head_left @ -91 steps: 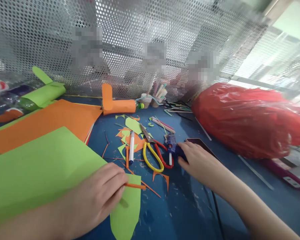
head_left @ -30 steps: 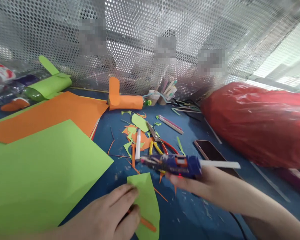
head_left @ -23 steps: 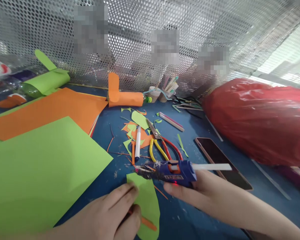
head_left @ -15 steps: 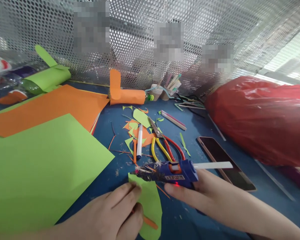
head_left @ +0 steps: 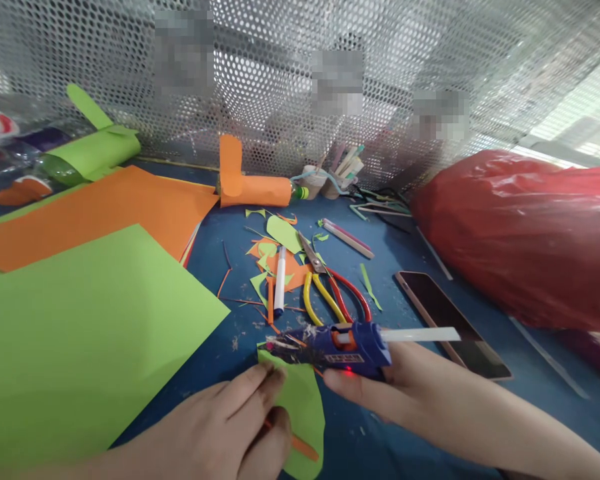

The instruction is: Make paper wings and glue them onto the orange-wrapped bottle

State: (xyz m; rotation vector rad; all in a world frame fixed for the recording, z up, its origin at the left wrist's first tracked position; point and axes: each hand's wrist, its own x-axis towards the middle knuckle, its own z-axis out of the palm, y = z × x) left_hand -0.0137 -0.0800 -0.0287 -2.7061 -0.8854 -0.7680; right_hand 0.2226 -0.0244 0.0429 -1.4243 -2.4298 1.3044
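Note:
My right hand grips a blue glue gun with a white glue stick poking out of its back end. The gun's nozzle points left, at the top edge of a small green paper cut-out on the blue table. My left hand presses down on that cut-out with its fingers together and pinches a thin orange paper strip against it. The nozzle tip sits just above my left fingertips.
A large green sheet and an orange sheet lie at the left. Scissors, a white marker and paper scraps lie beyond the gun. A phone and a red plastic bag are at the right. Perforated metal mesh closes off the back.
My right hand picked the glue gun up from the table and brought it down and left until its nozzle reached the green cut-out. My left hand stayed on the cut-out and strip.

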